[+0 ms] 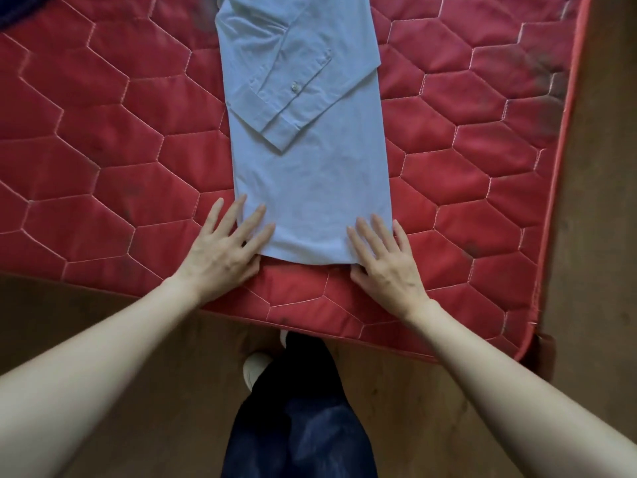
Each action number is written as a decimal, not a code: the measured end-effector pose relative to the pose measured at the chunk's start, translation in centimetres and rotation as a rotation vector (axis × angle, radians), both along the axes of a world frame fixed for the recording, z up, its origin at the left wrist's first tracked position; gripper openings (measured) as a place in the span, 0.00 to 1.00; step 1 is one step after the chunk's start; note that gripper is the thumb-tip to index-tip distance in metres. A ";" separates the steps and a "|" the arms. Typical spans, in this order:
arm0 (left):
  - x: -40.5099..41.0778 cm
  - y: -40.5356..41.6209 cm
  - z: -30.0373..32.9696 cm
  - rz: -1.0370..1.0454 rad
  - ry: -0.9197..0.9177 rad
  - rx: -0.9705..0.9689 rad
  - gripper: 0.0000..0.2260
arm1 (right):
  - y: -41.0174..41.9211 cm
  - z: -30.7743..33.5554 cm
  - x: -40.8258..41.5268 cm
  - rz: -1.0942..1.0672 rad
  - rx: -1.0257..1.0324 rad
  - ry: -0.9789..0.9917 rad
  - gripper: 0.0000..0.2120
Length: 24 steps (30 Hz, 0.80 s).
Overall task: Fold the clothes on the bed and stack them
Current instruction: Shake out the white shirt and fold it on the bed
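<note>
Pale-blue cotton under both sets of fingers: left hand [220,251] flat, fingers straight and spread, pressing the shirt's [310,188] hem corner at 7 o'clock; right hand [386,260] likewise flat and spread on the corner at 5 o'clock; neither grips anything; shirt lies folded into a narrow strip, sleeve cuff [279,132] laid across its middle, running toward 12 o'clock on the red quilted mattress [103,150]; wood floor [155,357] at 6 o'clock.
</note>
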<state>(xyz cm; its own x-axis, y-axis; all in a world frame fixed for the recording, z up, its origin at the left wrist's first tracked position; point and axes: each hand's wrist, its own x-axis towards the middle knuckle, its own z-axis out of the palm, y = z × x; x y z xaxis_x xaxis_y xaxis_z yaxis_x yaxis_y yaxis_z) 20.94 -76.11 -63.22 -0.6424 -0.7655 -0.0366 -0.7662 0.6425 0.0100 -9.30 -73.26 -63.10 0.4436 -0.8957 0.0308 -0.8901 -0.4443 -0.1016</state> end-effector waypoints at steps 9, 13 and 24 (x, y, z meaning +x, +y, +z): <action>-1.6 -3.1 2.5 -0.051 0.094 -0.131 0.14 | -4.1 2.3 1.4 -0.121 -0.086 -0.054 0.10; -1.5 -2.5 3.9 -0.039 0.120 -0.055 0.15 | -3.8 4.4 0.7 -0.086 -0.079 -0.045 0.13; -1.4 3.0 13.8 0.082 0.567 0.065 0.15 | -0.5 16.4 -3.4 0.028 0.192 -0.257 0.08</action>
<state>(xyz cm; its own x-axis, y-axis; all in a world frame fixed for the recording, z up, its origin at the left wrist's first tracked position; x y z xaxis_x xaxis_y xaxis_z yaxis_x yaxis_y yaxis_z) 19.56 -73.13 -49.40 -0.5138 -0.8213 0.2478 -0.6770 0.5656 0.4710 -12.67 -73.74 -46.68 0.4678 -0.8835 -0.0236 -0.8121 -0.4191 -0.4059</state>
